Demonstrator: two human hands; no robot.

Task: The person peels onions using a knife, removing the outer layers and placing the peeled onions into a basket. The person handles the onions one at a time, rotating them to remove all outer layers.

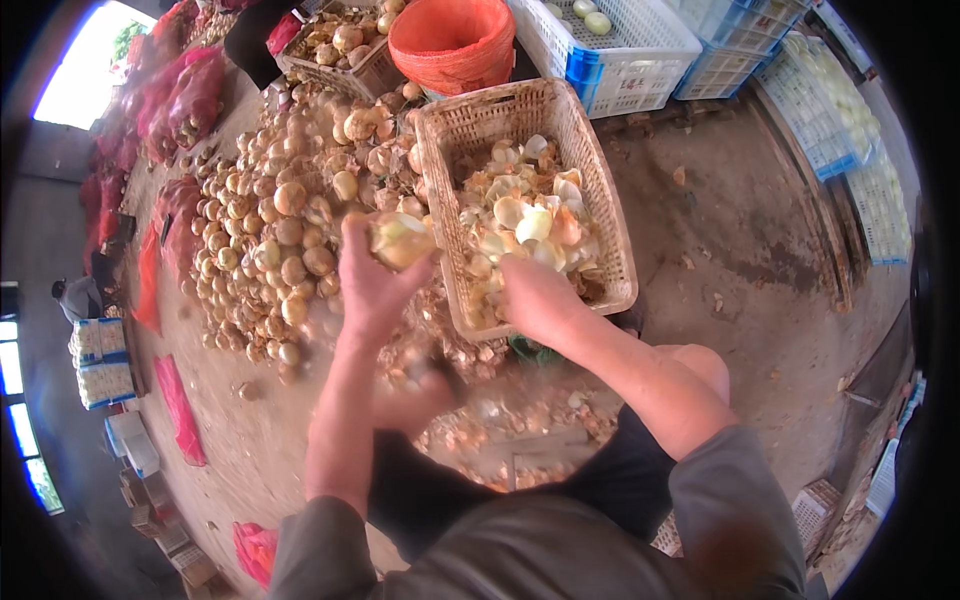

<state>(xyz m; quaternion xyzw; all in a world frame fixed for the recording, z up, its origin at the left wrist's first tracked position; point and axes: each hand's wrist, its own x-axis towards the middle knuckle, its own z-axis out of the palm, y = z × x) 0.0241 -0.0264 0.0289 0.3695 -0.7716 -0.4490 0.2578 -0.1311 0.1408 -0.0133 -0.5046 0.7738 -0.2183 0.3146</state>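
A partly peeled onion (400, 240) rests in my left hand (373, 281), just left of a dirty plastic crate (442, 176). My right hand (544, 296) reaches over the crate's near part, its fingers bent toward the palm; whether it holds anything is hidden. Loose onion skins (506, 187) fill much of the crate, and a pale piece of onion layer (534, 223) lies above my right hand. To the left spreads a large heap of unpeeled onions (289, 229) on the floor.
Beyond the crate stand a red bucket (451, 45) and a white and blue crate (630, 71) with a few peeled onions (597, 23). Another onion crate (379, 71) is at the back left. Pink mesh sacks (180, 97) line the left side. Wooden rails (806, 195) lie at right.
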